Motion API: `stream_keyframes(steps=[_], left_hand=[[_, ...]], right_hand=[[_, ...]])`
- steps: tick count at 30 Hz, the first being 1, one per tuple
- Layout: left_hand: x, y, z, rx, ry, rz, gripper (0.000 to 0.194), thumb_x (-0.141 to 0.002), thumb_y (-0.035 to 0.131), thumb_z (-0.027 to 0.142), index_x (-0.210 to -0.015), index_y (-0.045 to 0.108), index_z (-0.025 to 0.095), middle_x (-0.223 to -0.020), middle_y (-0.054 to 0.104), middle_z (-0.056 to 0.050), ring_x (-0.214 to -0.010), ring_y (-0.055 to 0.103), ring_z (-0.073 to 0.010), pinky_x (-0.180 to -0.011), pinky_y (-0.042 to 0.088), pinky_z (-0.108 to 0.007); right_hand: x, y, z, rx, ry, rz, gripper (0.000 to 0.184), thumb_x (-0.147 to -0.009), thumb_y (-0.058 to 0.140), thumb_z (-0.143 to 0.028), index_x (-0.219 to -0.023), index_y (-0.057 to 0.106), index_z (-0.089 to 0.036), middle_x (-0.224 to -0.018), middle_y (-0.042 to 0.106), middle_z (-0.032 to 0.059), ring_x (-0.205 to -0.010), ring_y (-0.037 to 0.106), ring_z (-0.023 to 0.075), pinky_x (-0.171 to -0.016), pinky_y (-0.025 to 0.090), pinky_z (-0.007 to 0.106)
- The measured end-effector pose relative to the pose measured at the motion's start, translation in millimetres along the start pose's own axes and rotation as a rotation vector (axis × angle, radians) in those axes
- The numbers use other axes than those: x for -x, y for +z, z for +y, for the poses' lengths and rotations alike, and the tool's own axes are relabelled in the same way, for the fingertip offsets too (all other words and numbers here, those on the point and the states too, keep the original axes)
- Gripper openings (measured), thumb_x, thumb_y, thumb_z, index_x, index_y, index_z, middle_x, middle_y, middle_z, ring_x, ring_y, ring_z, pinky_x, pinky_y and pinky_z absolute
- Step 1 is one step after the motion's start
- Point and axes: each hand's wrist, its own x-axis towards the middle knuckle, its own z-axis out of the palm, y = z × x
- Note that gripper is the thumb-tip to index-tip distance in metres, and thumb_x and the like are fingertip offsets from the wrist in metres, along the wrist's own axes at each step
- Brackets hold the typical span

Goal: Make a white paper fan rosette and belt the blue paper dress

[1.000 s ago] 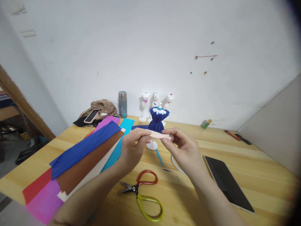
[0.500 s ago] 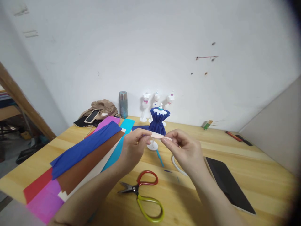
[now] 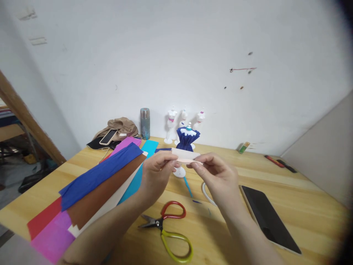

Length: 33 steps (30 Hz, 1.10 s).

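A small pale, cream-pink piece of paper (image 3: 185, 154) with a fold along its lower edge is stretched between my two hands above the table. My left hand (image 3: 158, 173) pinches its left end, and my right hand (image 3: 216, 171) pinches the right end between thumb and fingers. Right behind the paper stands a small white mannequin dressed in a pleated dark blue dress (image 3: 188, 139); the paper hides the lower skirt. The mannequin's round white base (image 3: 179, 172) shows below. Scissors (image 3: 158, 223) with one red and one yellow handle lie in front, blades slightly apart.
Coloured sheets, with a blue one (image 3: 102, 175) and a brown one (image 3: 110, 189), lie stacked at left. White mannequins (image 3: 171, 123) and a flask (image 3: 145, 124) stand by the wall. A tablet (image 3: 270, 219) lies at right, near a white ring (image 3: 206, 195). A glue stick (image 3: 244, 148) lies farther back.
The pale paper has turned so that more of its flat face shows, rising in front of the blue dress. Both hands keep their pinch and have barely moved.
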Motion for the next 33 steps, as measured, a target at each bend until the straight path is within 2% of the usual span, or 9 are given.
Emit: stream_keyframes(steps=[3,6,9,13,18,23,27,29,33], left_hand=[[2.3,0.0,2.2,-0.037,0.045,-0.009,0.012,-0.082,0.066,0.010,-0.084,0.074,0.018,-0.075,0.074,-0.001,-0.060,0.069,-0.0113,-0.058,0.058,-0.021],[4.3,0.1,2.9,-0.143,0.152,-0.002,0.015,-0.084,0.064,0.008,-0.085,0.074,0.019,-0.077,0.075,-0.002,-0.069,0.071,-0.0129,-0.066,0.060,-0.022],[5.9,-0.1,3.1,-0.292,0.308,0.041,0.014,-0.084,0.067,0.008,-0.087,0.075,0.019,-0.084,0.077,-0.003,-0.081,0.073,-0.0148,-0.078,0.061,-0.025],[7.5,-1.8,1.7,-0.447,0.512,0.084,0.016,-0.087,0.066,0.009,-0.093,0.075,0.021,-0.093,0.079,-0.004,-0.087,0.074,-0.0150,-0.083,0.061,-0.025],[8.3,-4.7,-1.2,-0.550,0.646,0.110,0.020,-0.088,0.064,0.008,-0.100,0.074,0.021,-0.099,0.078,-0.005,-0.090,0.075,-0.0142,-0.086,0.061,-0.023],[7.8,-5.3,-1.4,-0.599,0.665,0.114,0.018,-0.090,0.062,0.011,-0.098,0.074,0.021,-0.098,0.079,-0.005,-0.089,0.075,-0.0143,-0.085,0.061,-0.023],[6.2,-3.8,1.3,-0.535,0.635,0.110,0.017,-0.087,0.065,0.008,-0.095,0.074,0.020,-0.096,0.079,-0.006,-0.089,0.075,-0.0143,-0.084,0.061,-0.023],[5.0,-2.9,3.8,-0.461,0.548,0.084,0.016,-0.086,0.066,0.008,-0.092,0.075,0.020,-0.092,0.079,-0.005,-0.084,0.074,-0.0143,-0.079,0.061,-0.023],[3.1,-1.6,6.9,-0.268,0.264,0.007,0.016,-0.085,0.064,0.009,-0.087,0.075,0.020,-0.077,0.077,-0.002,-0.076,0.073,-0.0153,-0.072,0.061,-0.026]], right_hand=[[0.7,-0.3,-0.9,-0.013,0.023,0.040,0.014,-0.075,0.076,-0.031,-0.069,0.068,-0.022,-0.068,0.070,0.0030,-0.066,0.066,0.0186,-0.064,0.053,0.031],[0.7,-0.5,-2.7,-0.019,0.063,0.058,0.017,-0.074,0.078,-0.034,-0.069,0.068,-0.022,-0.067,0.070,0.0030,-0.064,0.066,0.0185,-0.060,0.052,0.031],[-0.4,-1.1,-4.6,-0.045,0.108,0.027,0.020,-0.072,0.081,-0.037,-0.069,0.067,-0.022,-0.066,0.071,0.0029,-0.062,0.066,0.0185,-0.059,0.053,0.031],[-1.3,-2.1,-5.2,-0.094,0.120,-0.010,0.024,-0.073,0.082,-0.041,-0.072,0.067,-0.022,-0.068,0.074,0.0038,-0.065,0.070,0.0200,-0.061,0.055,0.032],[-1.7,-2.7,-4.4,-0.123,0.109,-0.067,0.027,-0.076,0.079,-0.046,-0.075,0.067,-0.022,-0.067,0.074,0.0036,-0.065,0.071,0.0193,-0.063,0.056,0.032],[-2.9,-4.6,-4.4,-0.125,0.126,-0.071,0.025,-0.075,0.080,-0.044,-0.077,0.069,-0.021,-0.068,0.076,0.0043,-0.066,0.072,0.0197,-0.064,0.056,0.032],[-3.6,-5.7,-4.5,-0.135,0.128,-0.052,0.023,-0.073,0.082,-0.042,-0.075,0.071,-0.022,-0.068,0.076,0.0045,-0.065,0.071,0.0197,-0.063,0.056,0.032],[-3.7,-5.8,-4.8,-0.134,0.122,-0.041,0.023,-0.072,0.082,-0.042,-0.073,0.071,-0.022,-0.068,0.076,0.0047,-0.065,0.071,0.0202,-0.062,0.056,0.032],[-3.5,-5.6,-4.7,-0.123,0.104,-0.032,0.023,-0.071,0.082,-0.042,-0.071,0.069,-0.023,-0.066,0.075,0.0040,-0.063,0.070,0.0202,-0.060,0.056,0.032]])
